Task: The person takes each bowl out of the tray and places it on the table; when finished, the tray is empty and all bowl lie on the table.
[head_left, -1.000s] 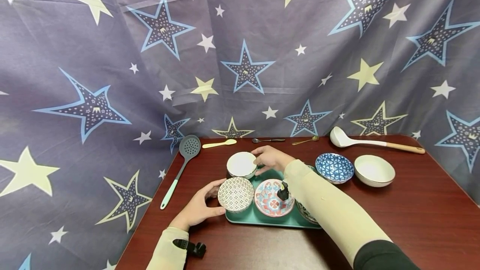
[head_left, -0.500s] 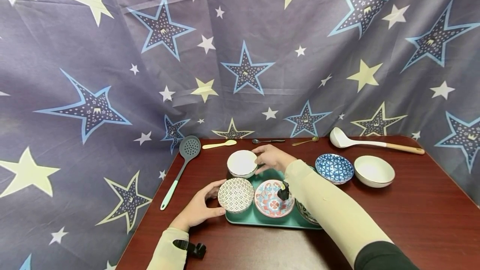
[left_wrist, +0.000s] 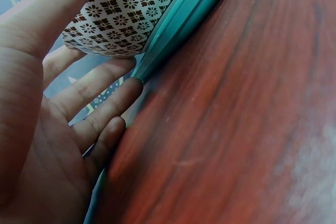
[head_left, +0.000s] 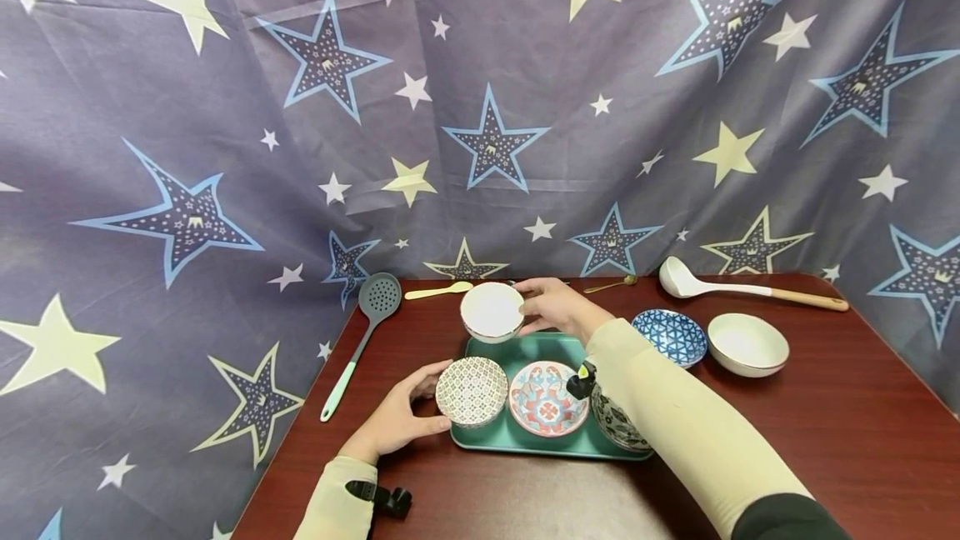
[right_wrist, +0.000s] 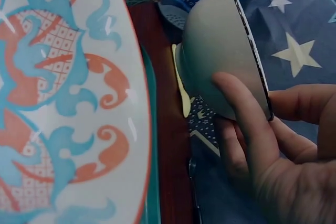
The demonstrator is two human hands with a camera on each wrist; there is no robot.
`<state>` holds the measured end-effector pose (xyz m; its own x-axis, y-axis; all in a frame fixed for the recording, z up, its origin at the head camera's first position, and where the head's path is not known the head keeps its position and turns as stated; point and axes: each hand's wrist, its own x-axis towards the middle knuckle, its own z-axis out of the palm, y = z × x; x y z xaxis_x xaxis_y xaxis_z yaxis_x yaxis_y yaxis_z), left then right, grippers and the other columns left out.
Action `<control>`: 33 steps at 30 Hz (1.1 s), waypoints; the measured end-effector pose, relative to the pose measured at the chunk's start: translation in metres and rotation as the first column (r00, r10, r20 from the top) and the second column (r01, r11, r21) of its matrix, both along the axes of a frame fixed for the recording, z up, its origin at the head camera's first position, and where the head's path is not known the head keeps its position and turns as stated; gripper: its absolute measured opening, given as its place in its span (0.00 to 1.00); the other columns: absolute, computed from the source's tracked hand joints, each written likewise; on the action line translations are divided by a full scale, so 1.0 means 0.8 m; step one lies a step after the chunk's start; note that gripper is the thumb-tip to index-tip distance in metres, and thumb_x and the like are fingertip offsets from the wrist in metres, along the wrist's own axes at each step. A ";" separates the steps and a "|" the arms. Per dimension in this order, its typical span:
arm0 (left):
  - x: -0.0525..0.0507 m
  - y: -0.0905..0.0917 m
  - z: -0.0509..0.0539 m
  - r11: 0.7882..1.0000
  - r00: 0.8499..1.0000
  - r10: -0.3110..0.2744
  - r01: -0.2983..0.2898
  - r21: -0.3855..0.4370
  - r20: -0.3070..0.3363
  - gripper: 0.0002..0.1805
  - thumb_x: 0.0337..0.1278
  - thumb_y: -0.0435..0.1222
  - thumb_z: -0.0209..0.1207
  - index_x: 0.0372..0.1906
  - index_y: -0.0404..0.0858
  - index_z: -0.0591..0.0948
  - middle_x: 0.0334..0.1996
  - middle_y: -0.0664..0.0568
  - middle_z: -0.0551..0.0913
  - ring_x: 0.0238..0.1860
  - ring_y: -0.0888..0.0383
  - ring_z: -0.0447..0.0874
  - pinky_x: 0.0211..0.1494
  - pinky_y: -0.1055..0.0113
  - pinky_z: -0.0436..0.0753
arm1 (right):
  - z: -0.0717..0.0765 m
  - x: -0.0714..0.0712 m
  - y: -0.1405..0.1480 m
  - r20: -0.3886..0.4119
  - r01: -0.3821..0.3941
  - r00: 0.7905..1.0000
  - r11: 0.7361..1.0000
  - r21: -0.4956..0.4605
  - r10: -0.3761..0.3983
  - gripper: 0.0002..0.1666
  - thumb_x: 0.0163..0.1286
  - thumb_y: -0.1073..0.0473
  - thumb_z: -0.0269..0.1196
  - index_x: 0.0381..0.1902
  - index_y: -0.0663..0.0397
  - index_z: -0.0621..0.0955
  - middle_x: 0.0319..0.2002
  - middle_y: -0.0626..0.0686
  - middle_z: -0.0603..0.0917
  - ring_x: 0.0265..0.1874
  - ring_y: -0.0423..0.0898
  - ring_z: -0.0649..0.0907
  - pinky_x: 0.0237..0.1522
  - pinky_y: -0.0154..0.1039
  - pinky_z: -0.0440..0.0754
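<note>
My right hand pinches the rim of a white bowl, lifted above the back left of the green tray. In the right wrist view the bowl's pale outer side is tilted, with the thumb outside and a finger over the dark-trimmed rim. At the tray's front left sits a brown-patterned bowl. My left hand rests beside it with thumb and fingers spread around its left side. The left wrist view has loosely extended fingers by the patterned bowl and tray edge.
A red-and-blue patterned dish and a dark-patterned bowl share the tray. Right of it stand a blue bowl and a cream bowl. A ladle lies behind them; a slotted skimmer and yellow spoon lie leftward.
My right hand has raised the white bowl off the tray's back left corner and moved it slightly up and right. The left hand and the brown-patterned bowl have stayed in place.
</note>
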<state>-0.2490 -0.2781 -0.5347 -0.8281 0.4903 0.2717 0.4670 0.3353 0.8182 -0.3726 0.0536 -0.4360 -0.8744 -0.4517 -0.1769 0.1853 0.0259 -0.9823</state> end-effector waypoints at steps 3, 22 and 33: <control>-0.001 0.000 -0.002 1.000 1.000 -0.002 0.002 -0.006 -0.013 0.47 0.57 0.37 0.76 0.80 0.40 0.66 0.61 0.53 0.84 0.58 0.52 0.82 0.62 0.62 0.78 | 0.002 0.005 0.009 -0.011 0.010 1.000 1.000 -0.014 -0.010 0.34 0.73 0.77 0.56 0.76 0.66 0.69 0.63 0.71 0.74 0.42 0.58 0.87 0.44 0.52 0.89; -0.001 0.000 -0.002 1.000 1.000 0.012 -0.012 -0.018 0.011 0.48 0.57 0.38 0.76 0.80 0.39 0.65 0.61 0.55 0.83 0.59 0.53 0.81 0.63 0.62 0.77 | 0.027 0.056 0.078 -0.139 0.085 0.985 0.990 -0.116 -0.101 0.33 0.76 0.73 0.57 0.77 0.60 0.69 0.64 0.66 0.72 0.46 0.55 0.87 0.48 0.54 0.87; -0.001 -0.001 -0.004 1.000 1.000 -0.010 0.010 -0.003 0.003 0.47 0.58 0.37 0.75 0.80 0.42 0.66 0.61 0.52 0.83 0.59 0.50 0.82 0.63 0.61 0.78 | 0.040 0.083 0.126 -0.210 0.148 0.961 0.975 -0.165 -0.181 0.36 0.76 0.73 0.57 0.79 0.63 0.65 0.62 0.65 0.73 0.46 0.50 0.87 0.47 0.54 0.88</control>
<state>-0.2494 -0.2790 -0.5382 -0.8238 0.4993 0.2682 0.4681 0.3326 0.8186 -0.3063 0.1545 -0.4041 -0.9485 -0.3043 0.0874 -0.0484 -0.1336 -0.9899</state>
